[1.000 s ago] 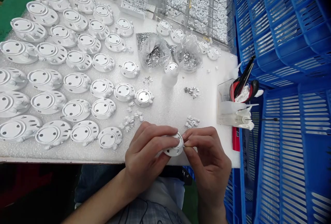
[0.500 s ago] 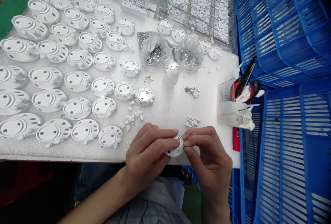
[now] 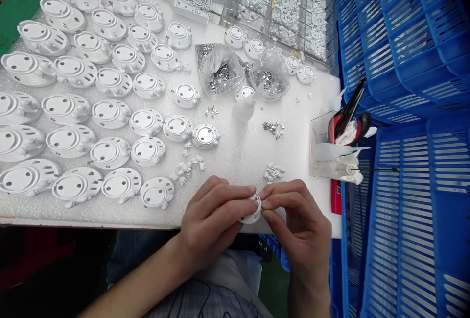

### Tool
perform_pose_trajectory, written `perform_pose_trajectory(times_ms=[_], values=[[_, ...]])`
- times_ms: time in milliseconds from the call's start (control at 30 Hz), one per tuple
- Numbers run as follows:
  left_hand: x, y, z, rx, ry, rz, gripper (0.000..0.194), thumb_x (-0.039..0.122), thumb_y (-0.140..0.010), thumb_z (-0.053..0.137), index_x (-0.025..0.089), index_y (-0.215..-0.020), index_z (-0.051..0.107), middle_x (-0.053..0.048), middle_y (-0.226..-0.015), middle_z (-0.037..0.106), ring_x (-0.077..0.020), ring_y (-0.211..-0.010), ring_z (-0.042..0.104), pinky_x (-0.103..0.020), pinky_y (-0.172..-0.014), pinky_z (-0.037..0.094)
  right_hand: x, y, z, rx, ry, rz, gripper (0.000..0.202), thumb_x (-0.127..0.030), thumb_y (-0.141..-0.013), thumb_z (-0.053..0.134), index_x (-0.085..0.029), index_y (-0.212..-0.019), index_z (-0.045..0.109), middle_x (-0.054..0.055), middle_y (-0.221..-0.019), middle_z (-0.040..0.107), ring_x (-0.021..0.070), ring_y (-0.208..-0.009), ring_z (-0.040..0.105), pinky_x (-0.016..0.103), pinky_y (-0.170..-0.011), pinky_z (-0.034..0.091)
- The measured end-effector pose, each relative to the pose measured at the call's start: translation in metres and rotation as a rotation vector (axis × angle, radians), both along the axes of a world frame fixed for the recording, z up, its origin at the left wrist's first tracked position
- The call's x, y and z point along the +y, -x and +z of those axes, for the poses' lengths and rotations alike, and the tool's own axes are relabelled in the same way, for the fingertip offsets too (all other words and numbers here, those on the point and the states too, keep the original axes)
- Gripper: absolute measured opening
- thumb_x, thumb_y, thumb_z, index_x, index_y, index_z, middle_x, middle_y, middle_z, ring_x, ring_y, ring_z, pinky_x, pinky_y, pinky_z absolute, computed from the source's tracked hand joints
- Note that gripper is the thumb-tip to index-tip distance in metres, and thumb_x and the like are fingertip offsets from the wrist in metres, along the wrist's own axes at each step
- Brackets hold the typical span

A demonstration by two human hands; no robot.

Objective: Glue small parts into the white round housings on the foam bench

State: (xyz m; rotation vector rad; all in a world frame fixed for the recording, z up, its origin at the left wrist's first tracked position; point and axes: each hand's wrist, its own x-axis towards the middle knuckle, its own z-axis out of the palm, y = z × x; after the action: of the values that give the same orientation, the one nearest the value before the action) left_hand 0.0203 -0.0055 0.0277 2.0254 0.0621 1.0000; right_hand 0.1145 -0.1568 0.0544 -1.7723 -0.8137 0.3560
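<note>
Counter (image 3: pixel 229 163), white-topped: carries rows of white discs (image 3: pixel 71 139), flat faces up.
Left hand (image 3: pixel 205 222): fingers (image 3: pixel 233 208) closed over a round white piece (image 3: pixel 252 216), gripping it.
Right hand (image 3: pixel 308 234): fingers (image 3: pixel 273 202) drawn together in a pinch at the piece's rim; what lies between the tips, if anything, too small to tell.
Round white piece: between the hands, above the counter's near edge. Dotted face up toward the head camera, exposed rim toward the right hand. Long axis: cannot tell, much being covered.
Small white bits (image 3: pixel 273 172): loose pile just beyond the right hand.
Work in hand, as judged: fine fingertip work at the rim; it calls for a steady left grip and a small, exact right-hand movement.
</note>
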Motion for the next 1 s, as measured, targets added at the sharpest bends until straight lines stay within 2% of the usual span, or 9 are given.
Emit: perform_pose_trajectory(times_ms=[167,300,500,767,1000], values=[[0.0,-0.002,0.001,0.022,0.05,0.046,0.018,0.003,-0.095,0.067,0.02,-0.097,0.069,-0.005,-0.097,0.08,-0.0156,-0.079,0.07,-0.029,-0.069,0.057,0.001,-0.002,-0.009,0.144,-0.11,0.034,0.011,-0.018,-0.094,0.075,-0.027,-0.1,0.073,0.0,-0.096,0.07,0.0164,-0.095,0.069,0.031,-0.084,0.059],[0.0,-0.002,-0.001,0.023,0.061,0.051,0.021,-0.001,-0.091,0.067,0.018,-0.096,0.069,-0.006,-0.098,0.079,-0.0156,-0.081,0.071,-0.028,-0.072,0.058,0.001,-0.001,-0.012,0.198,-0.14,-0.032,0.01,-0.018,-0.097,0.071,-0.028,-0.098,0.073,-0.001,-0.095,0.069,0.0145,-0.094,0.067,0.028,-0.085,0.057],[0.0,-0.001,0.0,0.066,0.076,0.044,0.025,-0.003,-0.089,0.067,0.02,-0.098,0.069,-0.005,-0.099,0.079,-0.0162,-0.084,0.071,-0.028,-0.074,0.059,0.001,-0.001,-0.01,0.075,-0.056,-0.029,0.012,-0.015,-0.096,0.07,-0.027,-0.096,0.071,-0.001,-0.089,0.066,0.0135,-0.087,0.061,0.026,-0.078,0.051],[0.0,-0.003,0.0,0.126,0.101,-0.015,0.028,-0.007,-0.088,0.064,0.019,-0.098,0.068,-0.005,-0.096,0.077,-0.0143,-0.083,0.07,-0.024,-0.074,0.058,0.0,-0.006,-0.008,-0.075,0.025,0.016,0.015,-0.01,-0.096,0.066,-0.025,-0.096,0.067,-0.002,-0.09,0.063,0.0129,-0.086,0.059,0.026,-0.077,0.049],[-0.001,0.0,-0.002,0.135,0.075,-0.024,0.028,-0.006,-0.089,0.062,0.018,-0.1,0.069,-0.006,-0.097,0.076,-0.0152,-0.081,0.068,-0.025,-0.072,0.058,0.0,-0.01,-0.006,-0.093,0.054,0.053,0.013,-0.012,-0.097,0.066,-0.025,-0.096,0.066,-0.002,-0.089,0.063,0.0127,-0.085,0.059,0.026,-0.074,0.049]])
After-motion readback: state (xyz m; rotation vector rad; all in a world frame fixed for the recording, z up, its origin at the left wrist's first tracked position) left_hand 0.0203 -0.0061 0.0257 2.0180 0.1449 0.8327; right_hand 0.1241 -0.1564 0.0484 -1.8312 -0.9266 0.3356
